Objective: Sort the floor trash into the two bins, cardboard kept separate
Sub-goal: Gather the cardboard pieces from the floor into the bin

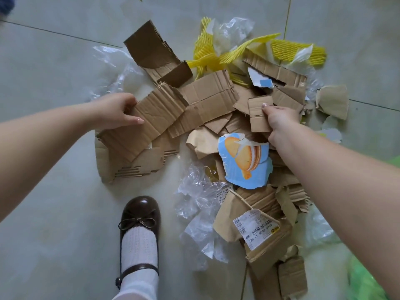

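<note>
Left hand [116, 111] grips one long brown corrugated cardboard strip [149, 118]; right hand [279, 121] grips one small brown cardboard piece [258, 113]. One printed blue scrap [244, 163] lies nearby.

Single head-worn view, steeply downward, close over the floor [54, 61].

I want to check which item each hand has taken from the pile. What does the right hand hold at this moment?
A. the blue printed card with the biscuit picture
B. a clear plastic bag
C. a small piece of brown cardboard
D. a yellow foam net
C: the right hand grips a small brown cardboard piece, with the thumb on its upper edge, above the blue printed card.
</note>
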